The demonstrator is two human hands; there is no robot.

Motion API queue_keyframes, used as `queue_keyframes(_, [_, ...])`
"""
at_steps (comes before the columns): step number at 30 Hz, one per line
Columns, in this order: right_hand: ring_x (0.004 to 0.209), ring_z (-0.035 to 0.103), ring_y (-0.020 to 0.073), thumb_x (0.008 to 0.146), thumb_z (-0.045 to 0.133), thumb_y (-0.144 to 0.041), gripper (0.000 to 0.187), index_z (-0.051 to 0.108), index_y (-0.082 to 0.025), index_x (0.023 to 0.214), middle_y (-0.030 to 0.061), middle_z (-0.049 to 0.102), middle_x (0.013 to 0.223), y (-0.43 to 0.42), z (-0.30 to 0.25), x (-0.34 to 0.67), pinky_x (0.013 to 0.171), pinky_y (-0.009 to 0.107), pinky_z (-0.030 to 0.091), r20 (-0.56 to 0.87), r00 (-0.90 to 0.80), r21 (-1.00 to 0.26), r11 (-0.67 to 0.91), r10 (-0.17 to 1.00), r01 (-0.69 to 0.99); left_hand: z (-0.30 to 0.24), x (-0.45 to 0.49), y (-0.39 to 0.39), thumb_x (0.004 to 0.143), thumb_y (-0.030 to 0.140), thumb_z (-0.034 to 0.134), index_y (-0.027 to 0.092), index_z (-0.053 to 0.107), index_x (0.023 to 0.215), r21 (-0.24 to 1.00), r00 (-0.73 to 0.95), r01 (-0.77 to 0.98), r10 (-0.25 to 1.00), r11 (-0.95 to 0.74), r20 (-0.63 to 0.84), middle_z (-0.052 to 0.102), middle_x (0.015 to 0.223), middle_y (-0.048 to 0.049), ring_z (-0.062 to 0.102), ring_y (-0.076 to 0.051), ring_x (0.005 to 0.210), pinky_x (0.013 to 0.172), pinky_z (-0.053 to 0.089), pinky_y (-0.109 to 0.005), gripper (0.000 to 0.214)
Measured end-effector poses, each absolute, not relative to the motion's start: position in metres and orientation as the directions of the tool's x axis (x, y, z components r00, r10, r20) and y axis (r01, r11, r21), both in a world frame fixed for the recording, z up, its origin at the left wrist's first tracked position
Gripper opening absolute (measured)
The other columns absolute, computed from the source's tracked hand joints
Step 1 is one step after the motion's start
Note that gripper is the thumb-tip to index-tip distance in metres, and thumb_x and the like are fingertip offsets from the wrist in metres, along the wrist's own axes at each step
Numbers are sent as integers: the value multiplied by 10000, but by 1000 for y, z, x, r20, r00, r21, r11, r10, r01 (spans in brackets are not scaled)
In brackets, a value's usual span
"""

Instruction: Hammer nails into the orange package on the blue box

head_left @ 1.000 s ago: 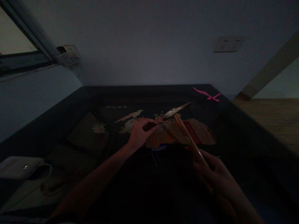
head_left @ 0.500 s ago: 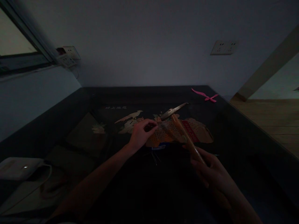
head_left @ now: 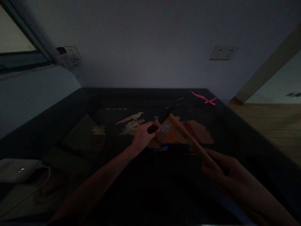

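Dim light here, and we pick up the right hand (head_left: 229,175) first: its fingers are wrapped round the wooden handle of the hammer (head_left: 187,132), which slants up and away to our left. The dark head sits just beyond the left hand (head_left: 144,135), close to its fingertips; whether the head touches anything, we can't tell.

Over to that left hand: thumb and forefinger meet in a tight pinch, a rounded gap behind them, right at the near-left part of a dotted sheet (head_left: 171,135). Anything between those tips is too small and dark for us to make out. The hammer's handle crosses above the sheet, and we spot a red band (head_left: 193,131) to its right. A blue packet (head_left: 162,147) shows at the near edge.

All this is on the black table (head_left: 141,188), with a pale bird (head_left: 133,117) pictured beyond the left hand. At the far right corner we have a pink ribbon (head_left: 208,101); at far left, a white box (head_left: 18,169) with its cord (head_left: 49,175).
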State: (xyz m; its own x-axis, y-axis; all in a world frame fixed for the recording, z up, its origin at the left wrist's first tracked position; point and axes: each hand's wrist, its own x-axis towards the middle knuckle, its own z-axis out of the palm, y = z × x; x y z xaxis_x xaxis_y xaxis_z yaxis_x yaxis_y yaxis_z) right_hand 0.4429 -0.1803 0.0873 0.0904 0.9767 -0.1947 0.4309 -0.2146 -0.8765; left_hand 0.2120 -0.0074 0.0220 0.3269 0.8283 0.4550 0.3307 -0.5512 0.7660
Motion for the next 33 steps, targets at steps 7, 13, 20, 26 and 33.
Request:
queue_keyframes(7, [450, 428, 104, 800, 659, -480, 582, 566, -276, 1336, -44, 521, 608, -183, 84, 445, 351, 180, 347, -283, 94, -868, -297, 954, 397, 20, 213, -7, 792, 173, 660, 182, 659, 852, 788, 311, 306, 838, -534, 448, 728, 826, -16, 691, -165, 760, 717, 552, -285, 61])
queue_keyframes(13, [563, 565, 161, 773, 675, -429, 512, 651, -260, 1255, 18, 679, 762, -176, 95, 441, 462, 238, 477, -226, 31, -842, -211, 974, 496, 19, 214, -8, 766, 157, 687, 183, 639, 905, 803, 271, 314, 858, -506, 435, 721, 817, -7, 693, -160, 751, 704, 555, -278, 149])
queue_keyframes(20, [758, 681, 254, 795, 663, -458, 503, 640, -304, 1273, 47, 740, 902, -179, 93, 446, 561, 295, 559, -163, 44, -831, -161, 986, 532, 18, 215, -7, 761, 133, 698, 198, 611, 985, 817, 241, 325, 877, -477, 416, 717, 790, 14, 693, -154, 743, 729, 551, -285, 249])
queue_keyframes(26, [717, 685, 249, 764, 687, -412, 482, 684, -275, 1226, 53, 750, 860, -174, 94, 443, 568, 308, 564, -174, 13, -847, -156, 985, 508, 19, 215, -8, 751, 120, 705, 196, 580, 1059, 816, 241, 346, 884, -463, 400, 716, 793, 13, 692, -155, 754, 738, 539, -295, 341])
queue_keyframes(33, [741, 677, 251, 763, 689, -403, 442, 706, -287, 1189, 49, 759, 925, -177, 98, 439, 625, 322, 568, -109, 50, -852, -119, 993, 510, 20, 215, -9, 745, 108, 707, 208, 574, 1047, 810, 241, 327, 872, -487, 426, 701, 761, 27, 691, -149, 735, 713, 548, -277, 344])
